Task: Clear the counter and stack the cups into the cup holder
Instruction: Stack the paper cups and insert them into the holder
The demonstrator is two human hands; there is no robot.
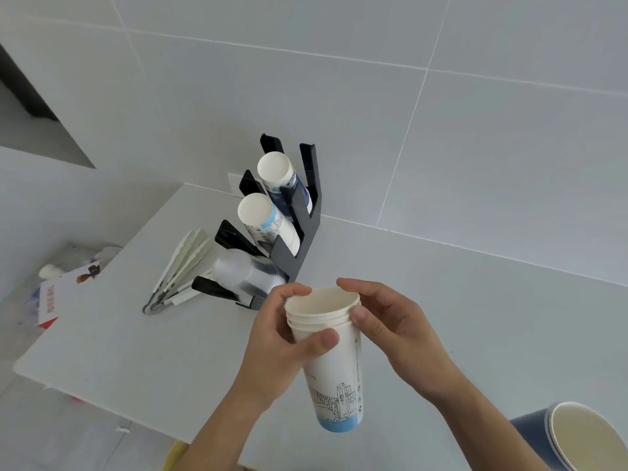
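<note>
Hands (278,348) grip nested tapered paper cups (334,368), rims stepped.

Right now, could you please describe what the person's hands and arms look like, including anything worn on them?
Both the left hand and the right hand are bare, with no gloves, and no rings or watch are visible. The forearms are uncovered as far as the frame shows; no sleeve, cuff or wristband comes into view. The fingernails are short and unpainted.
</note>
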